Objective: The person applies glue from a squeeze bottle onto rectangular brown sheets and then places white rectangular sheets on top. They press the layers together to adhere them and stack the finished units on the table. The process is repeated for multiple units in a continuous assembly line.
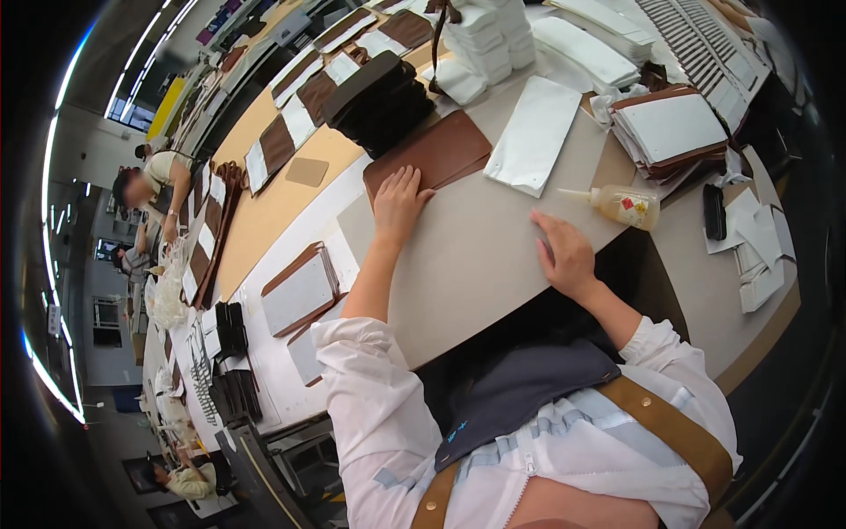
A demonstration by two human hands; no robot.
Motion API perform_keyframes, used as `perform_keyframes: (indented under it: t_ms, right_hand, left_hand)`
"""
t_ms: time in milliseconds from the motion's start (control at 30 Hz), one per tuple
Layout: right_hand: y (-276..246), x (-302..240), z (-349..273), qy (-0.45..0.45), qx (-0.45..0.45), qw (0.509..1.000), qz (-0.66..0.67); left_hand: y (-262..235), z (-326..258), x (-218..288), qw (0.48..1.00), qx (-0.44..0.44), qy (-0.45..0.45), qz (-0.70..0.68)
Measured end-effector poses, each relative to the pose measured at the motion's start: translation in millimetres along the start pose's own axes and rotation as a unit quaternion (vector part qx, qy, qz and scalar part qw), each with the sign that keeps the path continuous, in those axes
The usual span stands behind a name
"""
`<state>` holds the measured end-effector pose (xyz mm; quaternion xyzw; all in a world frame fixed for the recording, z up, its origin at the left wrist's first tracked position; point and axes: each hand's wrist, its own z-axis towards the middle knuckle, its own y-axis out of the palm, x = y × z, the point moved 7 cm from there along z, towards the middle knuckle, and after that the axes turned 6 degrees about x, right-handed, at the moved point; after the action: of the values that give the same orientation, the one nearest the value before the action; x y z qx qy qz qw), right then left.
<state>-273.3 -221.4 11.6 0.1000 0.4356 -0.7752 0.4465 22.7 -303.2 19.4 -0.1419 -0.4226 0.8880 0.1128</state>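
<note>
A brown leather panel (445, 152) lies on the grey board (471, 273) in front of me, with another brown edge showing beneath its right side. My left hand (401, 204) rests flat on the panel's near left part, fingers stretched out. Farther right, my right hand (565, 254) is over the board and holds nothing, its fingers loosely bent and the thumb apart. Just beyond that hand lies a white rectangular sheet (534, 132). A squat bottle of yellowish liquid (627, 207) with a thin pointed nozzle lies on its side to the right.
Behind the panel stands a stack of black pieces (377, 104). White stacked bundles (489, 40) rise at the back. Brown and white layered pieces (668, 132) are piled at right, near a black brush-like object (714, 212). More panels (300, 291) lie at left; people work beyond.
</note>
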Motion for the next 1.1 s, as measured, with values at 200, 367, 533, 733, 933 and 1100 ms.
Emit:
perform_keyframes:
  t_ms: [200, 367, 533, 733, 933, 1100]
  right_hand:
    - [-0.9, -5.9, 0.0, -0.010, 0.012, 1.000, 0.002]
    - [-3.1, -3.2, 0.3, -0.008, 0.016, 1.000, 0.010]
    - [-3.7, -4.2, -0.5, -0.007, 0.016, 1.000, 0.016]
    - [-3.3, -2.5, -2.6, -0.019, 0.030, 0.999, 0.022]
    - [-15.8, -3.7, 0.0, -0.016, 0.042, 0.996, 0.074]
    - [-94.1, 17.2, 10.8, 0.004, 0.175, 0.984, -0.033]
  left_hand:
    - [16.6, -14.6, -23.5, 1.000, -0.016, -0.002, -0.019]
    - [18.7, -12.6, -6.9, 0.999, -0.026, 0.033, 0.027]
    - [18.2, -16.5, -6.3, 0.996, -0.048, 0.049, 0.049]
    - [15.4, -21.3, -5.7, 0.992, -0.067, 0.089, 0.055]
    - [16.5, -20.1, -6.1, 0.992, -0.067, 0.086, 0.057]
    - [10.7, -22.2, -7.3, 0.997, -0.037, 0.053, 0.032]
